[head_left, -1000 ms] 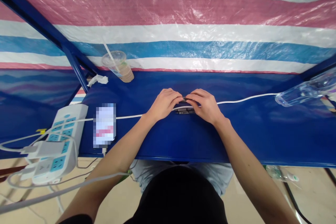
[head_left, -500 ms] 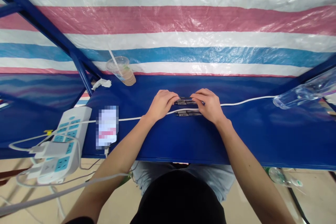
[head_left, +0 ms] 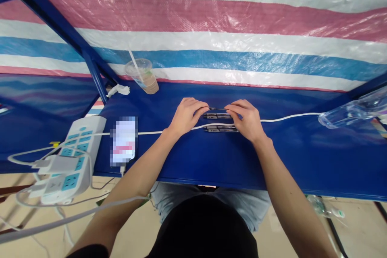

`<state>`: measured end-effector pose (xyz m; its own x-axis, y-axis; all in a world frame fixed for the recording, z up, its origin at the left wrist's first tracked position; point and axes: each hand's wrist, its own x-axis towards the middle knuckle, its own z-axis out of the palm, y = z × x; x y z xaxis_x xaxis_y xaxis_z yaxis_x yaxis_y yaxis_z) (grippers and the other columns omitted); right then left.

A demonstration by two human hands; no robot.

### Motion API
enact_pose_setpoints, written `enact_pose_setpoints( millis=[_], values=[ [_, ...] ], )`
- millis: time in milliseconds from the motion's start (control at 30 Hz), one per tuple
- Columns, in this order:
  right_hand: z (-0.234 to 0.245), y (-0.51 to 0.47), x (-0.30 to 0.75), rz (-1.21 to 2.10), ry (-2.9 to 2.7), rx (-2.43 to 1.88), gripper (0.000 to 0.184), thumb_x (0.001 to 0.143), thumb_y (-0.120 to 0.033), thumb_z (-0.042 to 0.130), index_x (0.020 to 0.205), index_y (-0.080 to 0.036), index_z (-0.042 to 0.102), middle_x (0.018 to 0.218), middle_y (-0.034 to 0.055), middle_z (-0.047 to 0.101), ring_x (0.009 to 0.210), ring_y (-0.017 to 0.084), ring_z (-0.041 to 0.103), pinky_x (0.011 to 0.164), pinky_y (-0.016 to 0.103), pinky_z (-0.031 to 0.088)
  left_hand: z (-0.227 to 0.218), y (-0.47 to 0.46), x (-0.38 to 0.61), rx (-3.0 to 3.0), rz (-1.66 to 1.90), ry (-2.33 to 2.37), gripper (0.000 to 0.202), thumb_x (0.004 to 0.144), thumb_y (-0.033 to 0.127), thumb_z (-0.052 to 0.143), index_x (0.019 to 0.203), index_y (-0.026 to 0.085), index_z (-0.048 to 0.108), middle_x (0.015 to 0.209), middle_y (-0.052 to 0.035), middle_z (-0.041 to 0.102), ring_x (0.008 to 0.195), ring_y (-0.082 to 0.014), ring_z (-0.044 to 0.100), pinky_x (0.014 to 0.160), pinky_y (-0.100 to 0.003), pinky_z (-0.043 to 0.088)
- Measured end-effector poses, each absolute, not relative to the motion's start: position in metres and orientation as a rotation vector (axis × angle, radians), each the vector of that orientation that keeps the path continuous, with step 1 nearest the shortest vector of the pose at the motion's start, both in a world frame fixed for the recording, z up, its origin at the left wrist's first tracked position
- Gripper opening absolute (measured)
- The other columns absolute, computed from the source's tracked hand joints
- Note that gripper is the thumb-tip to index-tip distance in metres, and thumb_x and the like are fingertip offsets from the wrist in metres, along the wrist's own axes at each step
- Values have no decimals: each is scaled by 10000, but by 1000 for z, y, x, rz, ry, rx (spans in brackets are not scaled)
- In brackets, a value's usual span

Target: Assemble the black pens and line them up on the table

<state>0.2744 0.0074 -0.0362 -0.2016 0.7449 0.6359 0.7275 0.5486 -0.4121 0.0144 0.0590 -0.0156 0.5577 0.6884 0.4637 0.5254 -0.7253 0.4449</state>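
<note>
A slim dark pen is pinched at its left end by my left hand and at its right end by my right hand. Just below it, on the blue surface, lies a black pen, its right end partly behind my right fingers. Another black pen rests nearer to me, lying crosswise like the first. Between these two pens runs a white cable, passing under or behind both hands.
On the blue tabletop, a lit phone and a white power strip lie to the left. A plastic cup with a straw and crumpled tissue stand behind. A clear bottle lies right.
Both hands have shifted slightly right and away from me, and a gap now shows between the held pen and the pen below. The camera view has tilted a little.
</note>
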Motion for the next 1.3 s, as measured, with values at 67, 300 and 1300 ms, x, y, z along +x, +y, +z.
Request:
enact_pose_setpoints(
  millis=[67, 300, 1300],
  values=[
    [-38, 6, 267, 79, -1955, -1179, 209, 1056, -234, 599, 1164, -259, 776, 1027, 84, 775, 933, 270, 701, 860, 459, 595, -16, 57, 18, 2546, 889, 976, 374, 1126, 475, 474, 1089, 231, 754, 1009, -58, 807, 950, -230, 711, 1007, -432, 463],
    [-41, 2, 246, 122, -1941, -1085, 130, 1060, -272, 636, 1003, -256, 752, 998, 74, 786, 916, 245, 708, 854, 418, 593, -20, 50, 25, 2568, 828, 898, 421, 1139, 472, 435, 1056, 212, 755, 944, -56, 795, 927, -223, 713, 1024, -422, 463],
    [-48, 6, 254, 151, -1987, -1218, 179, 1085, -272, 577, 1030, -223, 740, 930, 62, 741, 834, 228, 688, 772, 357, 532, -26, 58, 20, 2477, 977, 950, 151, 1048, 348, 682, 980, 216, 709, 983, -25, 774, 967, -210, 697, 983, -381, 466]
  ],
)
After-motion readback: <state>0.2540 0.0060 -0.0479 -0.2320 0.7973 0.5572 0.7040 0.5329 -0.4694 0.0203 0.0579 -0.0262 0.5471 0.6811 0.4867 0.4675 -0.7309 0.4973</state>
